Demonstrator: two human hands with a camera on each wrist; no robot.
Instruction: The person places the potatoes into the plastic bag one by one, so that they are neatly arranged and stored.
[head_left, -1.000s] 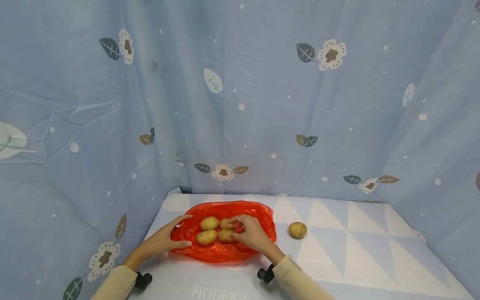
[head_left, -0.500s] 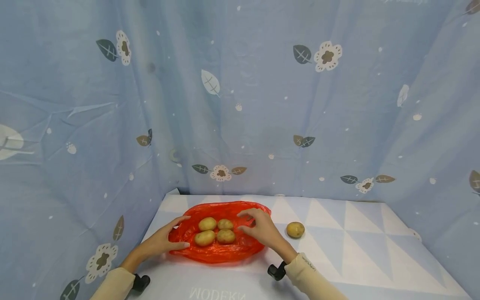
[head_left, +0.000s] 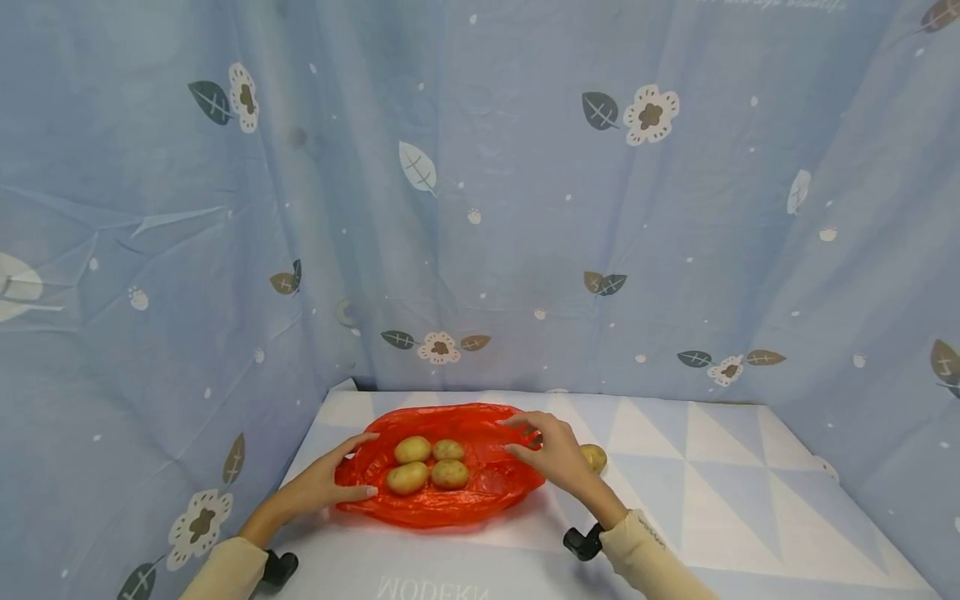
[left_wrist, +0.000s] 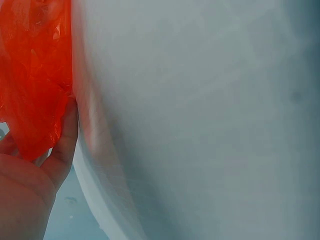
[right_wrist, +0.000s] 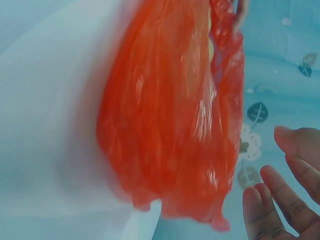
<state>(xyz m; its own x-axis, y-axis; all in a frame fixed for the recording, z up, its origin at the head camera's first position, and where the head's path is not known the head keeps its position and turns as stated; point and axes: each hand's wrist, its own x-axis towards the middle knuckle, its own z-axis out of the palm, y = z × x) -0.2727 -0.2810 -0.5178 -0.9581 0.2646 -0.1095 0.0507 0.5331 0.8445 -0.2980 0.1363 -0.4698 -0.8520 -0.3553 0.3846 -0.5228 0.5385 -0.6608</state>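
Note:
A red plastic bag (head_left: 442, 510) lies on the table with its mouth spread wide. Several potatoes (head_left: 408, 478) rest together inside it. My left hand (head_left: 322, 483) holds the bag's left end, thumb on the near side and fingers on the far side; the left wrist view shows the plastic (left_wrist: 37, 75) between them. Over the bag's right end hovers my right hand (head_left: 558, 454), holding nothing, its fingers loosely bent and apart from the bag in the right wrist view. Just beyond that hand, a single potato (head_left: 595, 457) lies on the table, partly hidden by it.
A patterned white-and-blue cloth (head_left: 720, 500) covers the table and stretches away to the right. Blue curtain (head_left: 517, 208) hangs behind and on both sides. A small black camera (head_left: 582, 542) is strapped at the right wrist, another (head_left: 281, 569) at the left.
My right hand let go of a potato inside the bag, then moved right, away from the potatoes and toward the single one outside. The left hand stayed on the bag.

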